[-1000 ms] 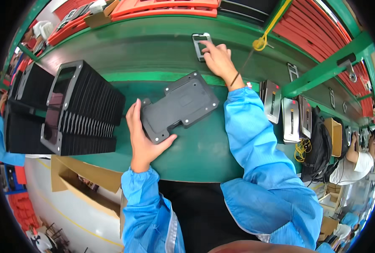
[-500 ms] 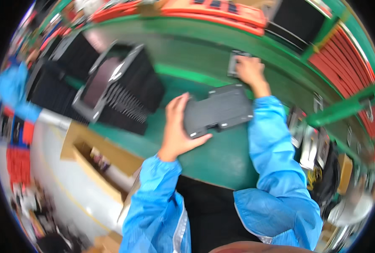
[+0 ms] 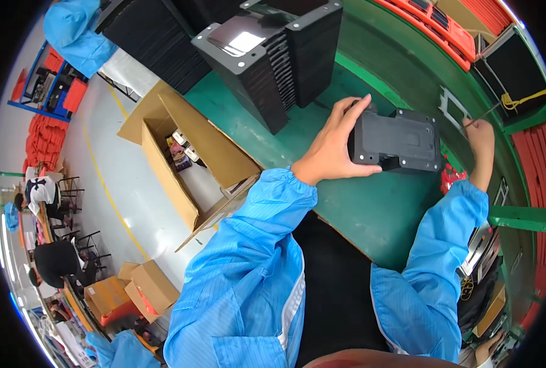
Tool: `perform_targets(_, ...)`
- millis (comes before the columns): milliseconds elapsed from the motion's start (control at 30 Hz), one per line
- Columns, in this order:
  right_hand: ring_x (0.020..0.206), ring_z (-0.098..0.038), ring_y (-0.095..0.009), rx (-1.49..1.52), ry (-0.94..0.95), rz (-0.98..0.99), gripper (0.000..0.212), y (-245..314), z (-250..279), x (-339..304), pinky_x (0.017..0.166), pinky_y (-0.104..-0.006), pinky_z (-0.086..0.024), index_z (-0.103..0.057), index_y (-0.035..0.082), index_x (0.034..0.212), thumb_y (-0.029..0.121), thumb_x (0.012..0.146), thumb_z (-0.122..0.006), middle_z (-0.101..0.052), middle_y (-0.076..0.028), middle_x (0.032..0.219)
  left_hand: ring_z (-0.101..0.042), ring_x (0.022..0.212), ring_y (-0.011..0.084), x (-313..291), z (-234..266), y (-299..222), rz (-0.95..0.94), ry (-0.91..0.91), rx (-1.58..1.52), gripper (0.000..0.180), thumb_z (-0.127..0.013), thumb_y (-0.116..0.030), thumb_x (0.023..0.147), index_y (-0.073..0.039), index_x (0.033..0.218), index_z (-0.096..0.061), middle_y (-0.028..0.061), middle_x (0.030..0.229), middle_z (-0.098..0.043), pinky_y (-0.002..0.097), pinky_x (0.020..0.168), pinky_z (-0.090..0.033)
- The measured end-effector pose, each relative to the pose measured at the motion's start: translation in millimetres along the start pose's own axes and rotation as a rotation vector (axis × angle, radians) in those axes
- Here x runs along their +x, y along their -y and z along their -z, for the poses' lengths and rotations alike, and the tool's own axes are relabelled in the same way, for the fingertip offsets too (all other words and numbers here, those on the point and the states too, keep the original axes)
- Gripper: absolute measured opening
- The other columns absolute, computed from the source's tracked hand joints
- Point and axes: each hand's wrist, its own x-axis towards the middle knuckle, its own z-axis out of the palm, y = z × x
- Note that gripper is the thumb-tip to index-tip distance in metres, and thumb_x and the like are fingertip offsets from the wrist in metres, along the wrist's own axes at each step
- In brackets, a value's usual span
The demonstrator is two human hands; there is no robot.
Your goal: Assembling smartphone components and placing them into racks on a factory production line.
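Observation:
My left hand grips the left end of a black plastic housing, thumb along its near edge and fingers over its far corner. The housing is a notched block with light dots at its corners, over the green bench top. My right hand is at the back right, fingers curled in, beside a pale rectangular frame. A thin dark rod runs from those fingers toward a yellow tie; what they hold is too small to tell. Red small pieces lie near my right wrist.
Tall stacks of similar black parts stand at the back left. An open cardboard box with small items is left of the bench. Green rails and red trays border the right and back. A blue-sleeved person is at far left.
My view has swung, so the bench shifts and the stacks now sit higher. My left hand keeps its hold on the housing. The right fingers, earlier over the frame, are now curled at its near end.

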Motion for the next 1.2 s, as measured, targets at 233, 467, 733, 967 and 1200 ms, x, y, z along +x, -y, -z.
perform_targets(233, 0.063, -0.063, -0.019, 0.148, -0.007, 0.275, 0.017, 179.5, 10.2, -141.9, 0.06, -0.0355, -0.048, -0.07, -0.002, 0.086, 0.015, 0.086, -0.074, -0.069, -0.01, 0.069, -0.046, 0.134, 0.0415, -5.7, 7.7, 0.4, -0.02, -0.05, 0.01, 0.127, -0.098, -0.027, 0.055, -0.01, 0.16, -0.028, 0.0205, 0.148, -0.037, 0.0459, 0.109, -0.046)
perform_targets(467, 0.068, -0.062, -0.032, -0.026, -0.005, 0.381, 0.015, 183.7, 7.1, -157.0, 0.064, -0.0437, -0.049, -0.071, -0.001, 0.084, 0.013, 0.083, -0.076, -0.068, -0.014, 0.071, -0.046, 0.135, 0.0419, -2.1, -0.6, 1.7, -0.043, -0.043, -0.009, 0.129, -0.098, -0.028, 0.054, -0.011, 0.16, -0.027, 0.0209, 0.149, -0.036, 0.0465, 0.109, -0.046)
perform_targets(733, 0.074, -0.059, -0.034, -0.16, -0.122, 0.625, 0.015, 183.1, 13.0, -165.8, 0.068, -0.0464, -0.047, -0.073, -0.003, 0.092, 0.012, 0.087, -0.074, -0.067, -0.015, 0.081, -0.045, 0.135, 0.0423, -1.3, 1.5, 3.7, -0.052, -0.02, 0.04, 0.123, -0.098, -0.029, 0.055, -0.012, 0.158, -0.031, 0.022, 0.149, -0.036, 0.0459, 0.11, -0.046)
perform_targets(967, 0.081, -0.063, -0.017, 0.153, 0.139, 0.348, 0.025, 80.9, 78.8, -135.2, 0.069, -0.0305, -0.049, -0.069, 0.0, 0.119, 0.011, 0.096, -0.066, -0.065, -0.007, 0.089, -0.044, 0.136, 0.0424, -1.7, -3.3, 4.0, -0.054, -0.041, -0.03, 0.125, -0.098, -0.031, 0.056, -0.012, 0.158, -0.029, 0.0224, 0.149, -0.035, 0.0462, 0.111, -0.044)
perform_targets(1200, 0.081, -0.06, -0.012, 0.032, 0.391, -0.134, 0.052, -189.9, 82.2, -110.6, 0.07, -0.0268, -0.049, -0.058, 0.008, 0.136, -0.001, 0.087, -0.07, -0.063, -0.003, 0.088, -0.044, 0.136, 0.0424, 1.1, -2.4, 4.0, -0.039, -0.021, -0.031, 0.126, -0.098, -0.032, 0.056, -0.012, 0.159, -0.028, 0.0227, 0.149, -0.035, 0.0463, 0.112, -0.044)
